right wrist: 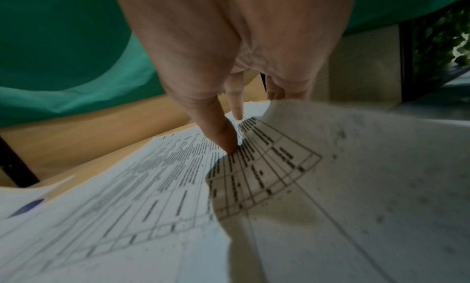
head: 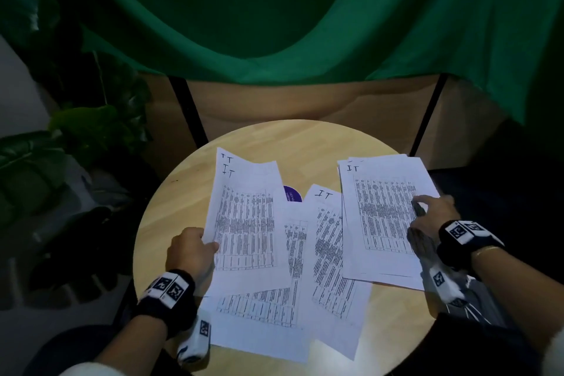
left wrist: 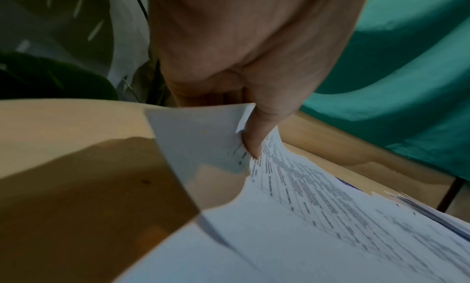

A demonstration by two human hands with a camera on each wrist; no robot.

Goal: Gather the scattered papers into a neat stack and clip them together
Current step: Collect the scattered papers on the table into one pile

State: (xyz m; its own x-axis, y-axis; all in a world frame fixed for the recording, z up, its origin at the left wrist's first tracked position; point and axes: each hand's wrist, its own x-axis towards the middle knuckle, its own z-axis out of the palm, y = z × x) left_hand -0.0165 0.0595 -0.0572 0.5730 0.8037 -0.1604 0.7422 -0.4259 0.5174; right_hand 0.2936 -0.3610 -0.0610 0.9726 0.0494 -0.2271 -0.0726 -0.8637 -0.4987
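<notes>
Printed sheets with tables lie scattered on a round wooden table (head: pixel 290 140). My left hand (head: pixel 207 243) pinches the left edge of the left sheets (head: pixel 244 217), thumb on top. In the left wrist view the thumb (left wrist: pixel 251 138) presses the lifted, curled paper edge (left wrist: pixel 203 138). My right hand (head: pixel 422 207) holds the right edge of a small stack of sheets (head: pixel 381 217). In the right wrist view the thumb (right wrist: pixel 218 134) lies on the print and the paper (right wrist: pixel 356 166) curls up over the other fingers. Two loose sheets lie between (head: pixel 332 253) and below (head: pixel 259 314).
A purple round thing (head: pixel 292 193) peeks out from under the sheets at the table's middle. Green cloth (head: pixel 305 24) hangs behind the table over a wooden panel. A leafy plant (head: pixel 61 146) stands at the left. Bare wood shows along the table's far and left rim.
</notes>
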